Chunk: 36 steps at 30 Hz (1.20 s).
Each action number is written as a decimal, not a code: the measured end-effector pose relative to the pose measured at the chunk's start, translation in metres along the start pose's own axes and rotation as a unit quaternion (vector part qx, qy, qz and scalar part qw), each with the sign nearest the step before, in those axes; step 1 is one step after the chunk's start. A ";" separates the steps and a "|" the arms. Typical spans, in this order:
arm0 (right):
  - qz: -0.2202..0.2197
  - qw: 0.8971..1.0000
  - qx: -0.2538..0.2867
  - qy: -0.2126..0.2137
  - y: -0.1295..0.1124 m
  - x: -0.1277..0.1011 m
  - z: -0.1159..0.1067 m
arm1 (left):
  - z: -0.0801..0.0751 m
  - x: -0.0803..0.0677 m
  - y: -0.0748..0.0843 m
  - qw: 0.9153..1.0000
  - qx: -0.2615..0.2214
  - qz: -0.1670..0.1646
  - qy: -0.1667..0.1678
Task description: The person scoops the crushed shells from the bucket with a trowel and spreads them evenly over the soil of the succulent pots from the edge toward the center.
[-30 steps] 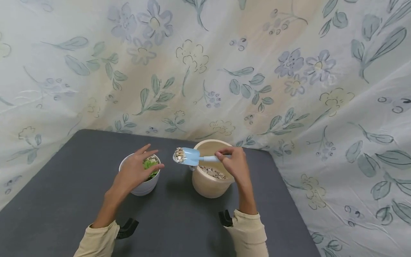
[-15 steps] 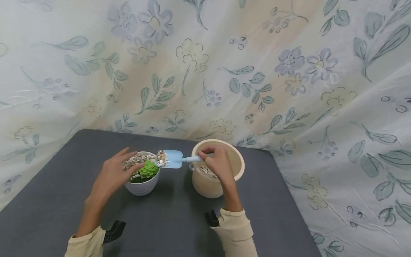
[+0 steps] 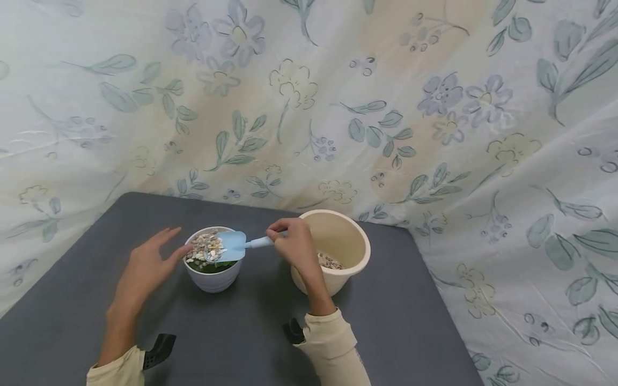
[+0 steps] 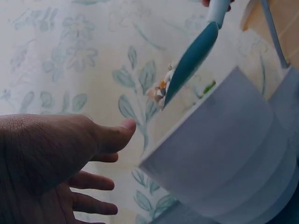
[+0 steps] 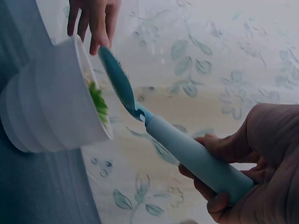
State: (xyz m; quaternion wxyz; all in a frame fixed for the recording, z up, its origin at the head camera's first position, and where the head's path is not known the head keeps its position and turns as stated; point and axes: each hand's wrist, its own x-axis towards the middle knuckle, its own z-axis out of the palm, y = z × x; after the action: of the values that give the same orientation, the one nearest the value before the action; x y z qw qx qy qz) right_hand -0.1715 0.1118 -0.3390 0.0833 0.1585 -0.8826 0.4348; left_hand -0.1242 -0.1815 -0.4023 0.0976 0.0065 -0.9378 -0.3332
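Since a moment ago you have carried the blue trowel (image 3: 232, 245) leftward from the beige pot (image 3: 338, 236) until its blade sits over the white pot (image 3: 212, 273), tipping pebbles (image 3: 205, 246) onto the green plant (image 5: 98, 102). Your right hand (image 3: 294, 246) grips the trowel's handle. Your left hand (image 3: 145, 268) is spread, fingertips beside the white pot's rim on the grey surface (image 3: 251, 332).

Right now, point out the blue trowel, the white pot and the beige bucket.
blue trowel (image 3: 232, 245): head view, on the blade.
white pot (image 3: 214, 279): head view, on the front wall.
beige bucket (image 3: 338, 233): head view, on the inner wall.
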 end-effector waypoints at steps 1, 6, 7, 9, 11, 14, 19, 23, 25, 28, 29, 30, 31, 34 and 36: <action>-0.002 1.000 -0.005 0.001 -0.002 0.000 0.003 | 0.000 0.001 -0.002 1.000 0.002 -0.003 -0.007; -0.037 0.997 -0.071 0.020 -0.011 0.000 0.019 | 0.002 0.003 -0.006 0.999 0.006 -0.013 -0.037; -0.047 0.995 -0.087 0.026 -0.013 0.000 0.022 | 0.002 0.003 -0.006 0.999 0.009 -0.012 -0.042; -0.074 0.989 -0.123 0.039 -0.016 -0.002 0.026 | 0.003 0.003 -0.006 0.999 0.014 -0.008 -0.048; -0.114 0.980 -0.155 0.054 -0.018 -0.004 0.030 | 0.003 0.004 -0.006 0.998 0.019 -0.007 -0.052; -0.203 0.955 -0.202 0.078 -0.019 -0.006 0.033 | 0.003 0.004 -0.006 0.998 0.025 -0.011 -0.054; -0.340 0.897 -0.254 0.120 -0.019 -0.007 0.032 | 0.003 0.005 -0.007 0.998 0.021 -0.015 -0.061; -0.385 0.869 -0.275 0.146 -0.019 -0.009 0.027 | 0.004 0.006 -0.008 0.998 0.022 -0.013 -0.064; -0.385 0.869 -0.267 0.157 -0.019 -0.010 0.023 | 0.004 0.006 -0.008 0.998 0.023 -0.014 -0.063; -0.363 0.888 -0.225 0.171 -0.016 -0.011 0.017 | 0.004 0.006 -0.007 0.998 0.024 -0.016 -0.060; -0.350 0.898 -0.202 0.175 -0.014 -0.012 0.015 | 0.004 0.006 -0.006 0.998 0.024 -0.015 -0.059; -0.336 0.907 -0.178 0.179 -0.012 -0.013 0.012 | 0.004 0.006 -0.005 0.998 0.023 -0.014 -0.057; -0.321 0.917 -0.153 0.183 -0.010 -0.014 0.009 | 0.004 0.005 -0.004 0.998 0.023 -0.009 -0.052; -0.267 0.940 -0.086 0.196 -0.002 -0.019 0.000 | 0.005 0.006 0.002 0.999 0.012 0.007 -0.034; -0.231 0.949 -0.054 0.205 0.003 -0.022 -0.008 | 0.007 0.007 0.008 1.000 0.001 0.024 -0.014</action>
State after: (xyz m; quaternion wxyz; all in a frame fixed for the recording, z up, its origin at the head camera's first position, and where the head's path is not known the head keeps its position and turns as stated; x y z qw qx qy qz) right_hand -0.1521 0.1247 -0.3427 0.3694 0.2608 -0.8077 0.3783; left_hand -0.1320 -0.1710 -0.4013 0.0921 -0.0206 -0.9394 -0.3296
